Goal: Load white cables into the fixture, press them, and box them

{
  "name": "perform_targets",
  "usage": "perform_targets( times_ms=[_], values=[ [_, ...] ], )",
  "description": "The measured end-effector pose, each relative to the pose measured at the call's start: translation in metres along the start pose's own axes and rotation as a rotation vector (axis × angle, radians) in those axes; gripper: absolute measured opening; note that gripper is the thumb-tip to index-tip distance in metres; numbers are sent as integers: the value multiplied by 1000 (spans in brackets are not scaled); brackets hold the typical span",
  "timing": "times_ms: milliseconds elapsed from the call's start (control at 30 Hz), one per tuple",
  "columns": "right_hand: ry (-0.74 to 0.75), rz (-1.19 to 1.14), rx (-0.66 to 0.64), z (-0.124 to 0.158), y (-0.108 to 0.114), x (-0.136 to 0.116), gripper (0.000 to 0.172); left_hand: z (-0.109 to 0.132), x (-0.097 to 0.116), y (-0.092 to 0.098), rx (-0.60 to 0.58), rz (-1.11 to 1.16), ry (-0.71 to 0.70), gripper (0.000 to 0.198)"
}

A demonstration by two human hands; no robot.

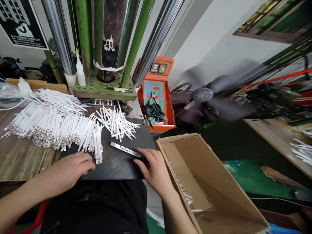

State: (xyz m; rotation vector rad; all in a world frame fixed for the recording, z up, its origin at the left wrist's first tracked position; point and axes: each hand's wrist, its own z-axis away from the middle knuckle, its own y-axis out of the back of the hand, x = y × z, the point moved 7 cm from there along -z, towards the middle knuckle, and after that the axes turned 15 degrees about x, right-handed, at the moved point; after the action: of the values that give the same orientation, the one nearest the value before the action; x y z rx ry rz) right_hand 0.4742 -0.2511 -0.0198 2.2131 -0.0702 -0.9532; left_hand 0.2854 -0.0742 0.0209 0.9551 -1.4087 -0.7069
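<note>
My right hand (156,169) has its thumb and fingers round the right end of a slotted metal bar (124,149), which lies slanted on the black tabletop. My left hand (76,165) is closed, its fingers curled together at the near edge of a large heap of thin white strips (60,126). Whether anything sits in those fingers is hidden. Beyond the bar lies a smaller heap of white strips (118,123), just in front of the green press (104,87).
An open cardboard box (190,152) stands right of the table, a few white strips inside. Behind it are an orange control box (158,97) and a spinning fan (203,95). A white squeeze bottle (80,71) stands on the press plate.
</note>
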Motion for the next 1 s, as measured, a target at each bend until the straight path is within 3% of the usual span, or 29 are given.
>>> perform_targets(
  times_ms=[67,167,300,433,533,633,700,767,867,1000],
  values=[
    [94,110,13,-8,-11,6,28,-32,5,-2,36,-170,-153,39],
    [175,39,-33,-1,-15,11,23,-60,4,-19,-20,-272,-329,40],
    [238,-134,-122,21,-2,0,19,-72,-1,-27,-31,-257,-427,37],
    [308,-177,-230,18,-15,-30,19,-73,-6,-9,79,-164,-428,41],
    [301,-156,-356,-4,-45,-57,18,-63,-13,16,255,0,-320,39],
    [200,17,-412,-30,-78,-76,39,-41,-24,38,458,96,-131,31],
    [160,151,-474,-39,-98,-86,53,-21,-31,45,560,117,-24,27],
    [132,201,-565,-42,-111,-91,54,-2,-38,45,598,158,69,25],
    [54,163,-686,-44,-110,-89,52,22,-54,35,628,245,268,24],
    [84,213,-667,-52,-80,-80,51,39,-72,19,743,392,543,28]
  ],
)
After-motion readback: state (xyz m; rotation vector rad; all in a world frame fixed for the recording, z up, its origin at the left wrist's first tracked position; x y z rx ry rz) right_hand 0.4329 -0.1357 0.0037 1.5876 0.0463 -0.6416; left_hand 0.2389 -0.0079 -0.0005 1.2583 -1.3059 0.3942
